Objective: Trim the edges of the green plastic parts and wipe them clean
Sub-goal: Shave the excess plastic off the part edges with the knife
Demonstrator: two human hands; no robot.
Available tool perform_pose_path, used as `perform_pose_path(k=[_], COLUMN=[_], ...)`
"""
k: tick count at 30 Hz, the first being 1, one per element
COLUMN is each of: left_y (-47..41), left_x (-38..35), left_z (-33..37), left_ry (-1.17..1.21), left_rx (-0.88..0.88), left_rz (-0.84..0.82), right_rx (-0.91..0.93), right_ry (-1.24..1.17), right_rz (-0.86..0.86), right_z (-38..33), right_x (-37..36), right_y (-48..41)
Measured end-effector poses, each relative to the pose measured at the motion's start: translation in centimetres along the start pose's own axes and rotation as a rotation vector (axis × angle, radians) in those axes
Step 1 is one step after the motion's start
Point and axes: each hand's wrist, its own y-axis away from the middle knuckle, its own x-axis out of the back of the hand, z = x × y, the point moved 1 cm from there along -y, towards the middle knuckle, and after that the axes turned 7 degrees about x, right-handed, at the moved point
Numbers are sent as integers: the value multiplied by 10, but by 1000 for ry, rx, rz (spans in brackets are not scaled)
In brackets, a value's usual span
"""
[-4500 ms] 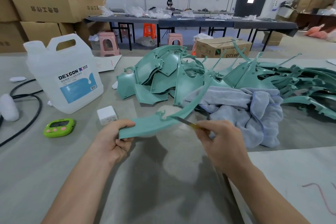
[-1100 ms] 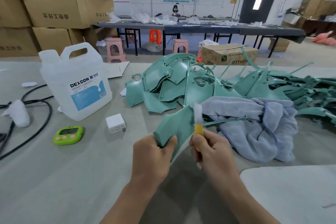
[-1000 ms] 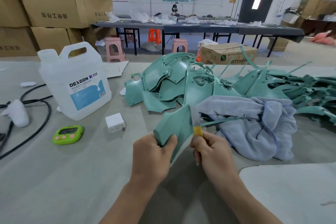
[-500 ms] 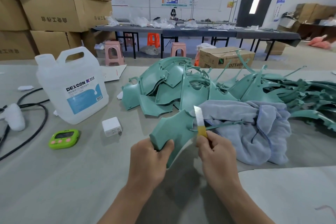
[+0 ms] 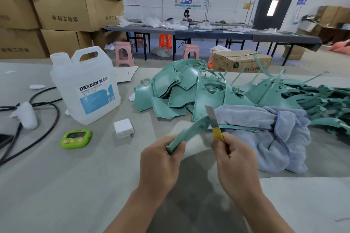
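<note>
While the grey bench point(image 5: 56, 185) and what lies on it look the same as half a second ago, the work in the hands has turned. The pile of green plastic parts point(image 5: 181, 91) spreads along the far edge from the middle to the right corner. The lavender cloth point(image 5: 269, 138) lies bunched just in front of the pile, touching it, with neither hand on it. The white jug point(image 5: 85, 89) stands toward the far left. Above the middle of the bench, toward its near edge, the left hand point(image 5: 161, 164) grips the near end of one green part point(image 5: 191, 128), fingers and thumb curled round it. The right hand point(image 5: 236, 166) pinches the yellow handle of a knife point(image 5: 213, 120), whose blade stands upright against the part's far end. Half a second ago that part showed its broad face to the camera. Now it is rolled edge-on, so only a narrow curved rim shows, with the blade at its upper end. A thin green strip, seemingly the same part's tail, runs right over the cloth behind the blade. This suggests the trimming has moved to a fresh edge of this piece rather than finished. Wiping is not yet begun, and most of the pile probably lies ahead.
</note>
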Motion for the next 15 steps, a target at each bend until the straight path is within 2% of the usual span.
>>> perform_pose_path(k=[4, 11, 15], left_y=[1, 0, -2], left_x=[0, 7, 5], left_z=[-1, -4, -7], left_ry=[39, 52, 28], left_rx=[-73, -140, -101], left_rz=[-33, -64, -65], right_rx=[105, 323, 214], right_ry=[124, 202, 236], right_rz=[16, -146, -26], right_z=[-12, -32, -18], right_x=[1, 6, 15], right_y=[5, 21, 6])
